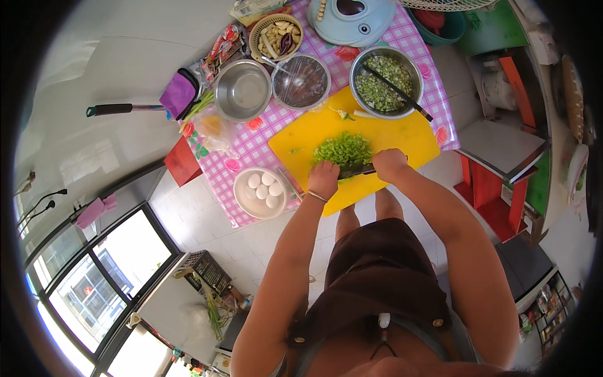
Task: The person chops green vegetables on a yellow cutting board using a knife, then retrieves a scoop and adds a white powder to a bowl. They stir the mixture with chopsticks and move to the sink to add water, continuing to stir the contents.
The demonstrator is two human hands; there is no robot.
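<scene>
A heap of chopped green vegetable (345, 149) lies on the yellow cutting board (400, 134). My right hand (390, 165) is closed around the handle end of a kitchen knife (356, 170), whose dark blade lies along the heap's near edge. At the blade's left end rests my left hand (323, 179), its fingers against the greens; whether it grips the blade is hidden. Behind the heap, at the board's far right, stands a steel bowl (354, 96) of chopped green and white pieces, with dark chopsticks (395, 92) laid across it.
A bowl (238, 200) of several white eggs sits left of the board. Farther back are an empty steel bowl (242, 89), a film-covered bowl (301, 81), a basket of garlic (275, 37) and a light-blue lid-like object (351, 21). A checked tablecloth (216, 174) covers the table.
</scene>
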